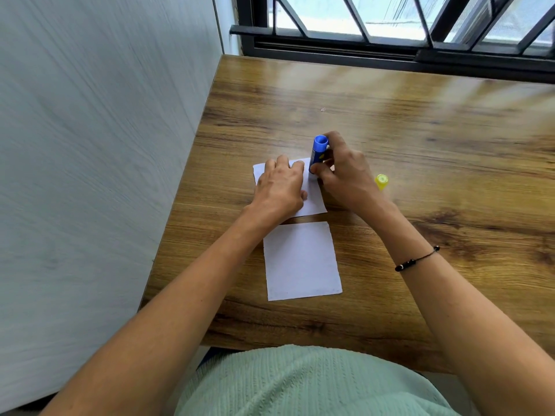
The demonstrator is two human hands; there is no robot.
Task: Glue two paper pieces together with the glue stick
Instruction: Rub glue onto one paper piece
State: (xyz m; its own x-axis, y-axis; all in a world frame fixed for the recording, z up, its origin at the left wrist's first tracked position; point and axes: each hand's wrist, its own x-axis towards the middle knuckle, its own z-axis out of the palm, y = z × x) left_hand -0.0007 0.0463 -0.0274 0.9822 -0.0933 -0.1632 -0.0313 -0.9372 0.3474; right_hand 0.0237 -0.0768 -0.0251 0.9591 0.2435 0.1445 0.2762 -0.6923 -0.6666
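Note:
Two white paper pieces lie on the wooden table. The far paper (315, 196) is pressed flat under my left hand (280, 187), whose fingers are spread on it. My right hand (345, 172) grips a blue glue stick (318, 151), held upright with its lower end down on the far paper's upper right part. The near paper (301, 261) lies free just below, closer to me, with a narrow gap between the two sheets. A yellow cap (381, 181) rests on the table to the right of my right hand.
The wooden table (420, 130) meets a grey-white wall (105, 130) on the left and a dark-framed barred window (390, 31) at the back. A tiny scrap (323, 109) lies farther back on the table.

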